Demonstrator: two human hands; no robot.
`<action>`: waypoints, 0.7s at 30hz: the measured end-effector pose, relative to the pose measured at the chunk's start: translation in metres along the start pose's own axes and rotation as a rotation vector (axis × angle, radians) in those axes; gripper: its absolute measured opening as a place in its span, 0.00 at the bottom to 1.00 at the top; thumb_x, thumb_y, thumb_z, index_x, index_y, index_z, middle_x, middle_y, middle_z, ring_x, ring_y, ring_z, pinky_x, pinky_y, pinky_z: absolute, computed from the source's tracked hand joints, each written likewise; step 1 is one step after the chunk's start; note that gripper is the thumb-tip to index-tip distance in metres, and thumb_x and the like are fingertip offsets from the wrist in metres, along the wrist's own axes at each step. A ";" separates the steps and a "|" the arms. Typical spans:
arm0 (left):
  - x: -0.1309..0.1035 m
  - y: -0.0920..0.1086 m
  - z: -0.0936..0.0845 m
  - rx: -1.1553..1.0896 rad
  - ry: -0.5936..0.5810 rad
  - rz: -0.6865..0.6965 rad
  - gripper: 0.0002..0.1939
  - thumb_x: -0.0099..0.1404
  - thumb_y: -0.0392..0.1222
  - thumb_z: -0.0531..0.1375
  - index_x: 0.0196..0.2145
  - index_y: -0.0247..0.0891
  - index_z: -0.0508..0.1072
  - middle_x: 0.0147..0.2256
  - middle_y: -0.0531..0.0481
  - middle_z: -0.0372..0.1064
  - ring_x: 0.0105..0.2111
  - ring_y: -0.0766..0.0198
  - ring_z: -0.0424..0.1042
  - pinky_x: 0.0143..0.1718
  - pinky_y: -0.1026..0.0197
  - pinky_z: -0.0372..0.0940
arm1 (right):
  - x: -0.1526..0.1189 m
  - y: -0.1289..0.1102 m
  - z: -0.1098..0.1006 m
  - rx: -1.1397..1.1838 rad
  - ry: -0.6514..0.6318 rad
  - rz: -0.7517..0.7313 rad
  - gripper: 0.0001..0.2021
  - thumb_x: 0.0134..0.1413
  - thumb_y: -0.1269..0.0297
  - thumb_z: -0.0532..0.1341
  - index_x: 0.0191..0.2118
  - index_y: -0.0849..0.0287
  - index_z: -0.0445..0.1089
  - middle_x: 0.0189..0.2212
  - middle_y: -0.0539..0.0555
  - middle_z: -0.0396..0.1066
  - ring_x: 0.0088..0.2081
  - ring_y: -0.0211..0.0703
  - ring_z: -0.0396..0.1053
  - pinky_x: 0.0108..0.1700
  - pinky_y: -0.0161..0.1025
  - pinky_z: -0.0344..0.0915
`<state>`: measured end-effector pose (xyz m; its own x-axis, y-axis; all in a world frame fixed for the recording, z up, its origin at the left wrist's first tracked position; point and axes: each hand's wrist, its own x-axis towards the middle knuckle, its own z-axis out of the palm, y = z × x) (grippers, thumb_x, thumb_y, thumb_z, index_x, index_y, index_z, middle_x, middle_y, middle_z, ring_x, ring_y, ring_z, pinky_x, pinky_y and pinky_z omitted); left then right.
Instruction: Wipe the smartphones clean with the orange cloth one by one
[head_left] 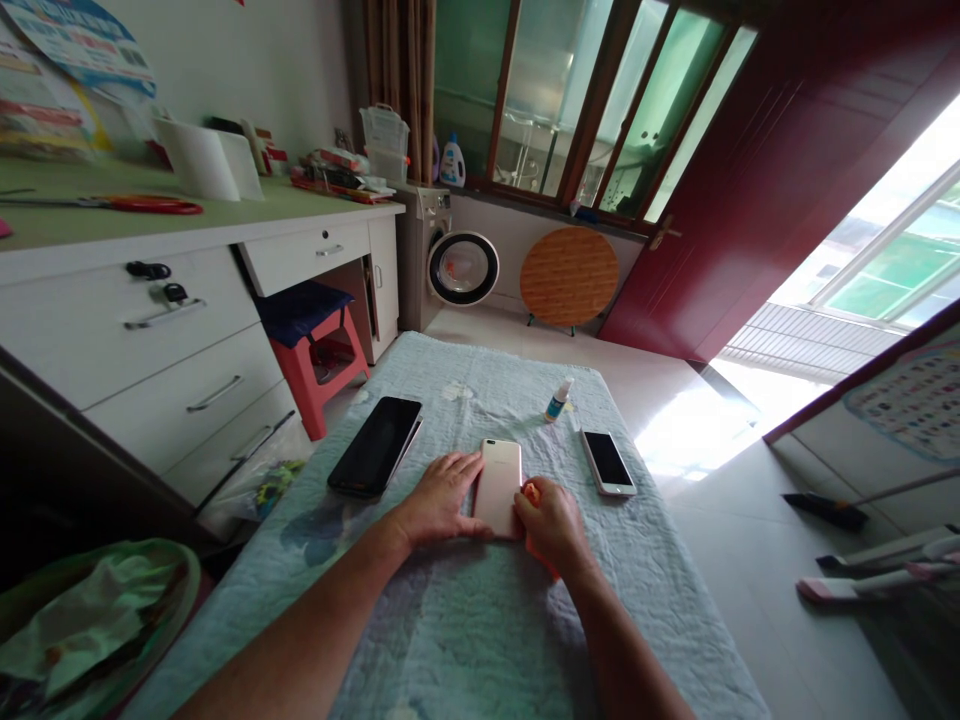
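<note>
A pale gold smartphone (498, 485) lies back side up on the cloth-covered table, its camera at the top left corner. Along its left edge rests my left hand (442, 500), fingers at the upper side and thumb at the lower end, holding it in place. My right hand (553, 522) is closed around a bright orange cloth (532, 493) and meets the phone's right edge; most of the cloth is hidden by the hand. To the left lies a large black-screened device (377, 446). A white smartphone (607, 463) lies screen up on the right, near a small spray bottle (558, 400) standing upright.
A pale blue quilted cloth (465, 620) covers the table. Left of it are a white desk with drawers (187, 330), a red stool (322, 370) and a green-rimmed bin (191, 570). A washing machine (420, 240) with its door open and a round wooden tabletop (570, 275) stand beyond.
</note>
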<state>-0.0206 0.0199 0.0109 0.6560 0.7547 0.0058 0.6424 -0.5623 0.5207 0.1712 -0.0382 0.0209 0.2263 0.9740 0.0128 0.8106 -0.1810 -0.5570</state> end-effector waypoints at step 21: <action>-0.006 0.022 -0.005 -0.127 0.263 0.058 0.35 0.53 0.37 0.59 0.59 0.42 0.56 0.52 0.45 0.63 0.48 0.54 0.68 0.50 0.57 0.64 | -0.001 -0.006 0.005 0.622 -0.148 -0.179 0.22 0.53 0.59 0.57 0.53 0.61 0.67 0.21 0.44 0.57 0.22 0.33 0.54 0.25 0.31 0.54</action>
<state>-0.0124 0.0054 0.0264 0.5545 0.7933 0.2513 0.5408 -0.5730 0.6158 0.1636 -0.0376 0.0200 0.0048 0.9982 0.0606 0.3554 0.0549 -0.9331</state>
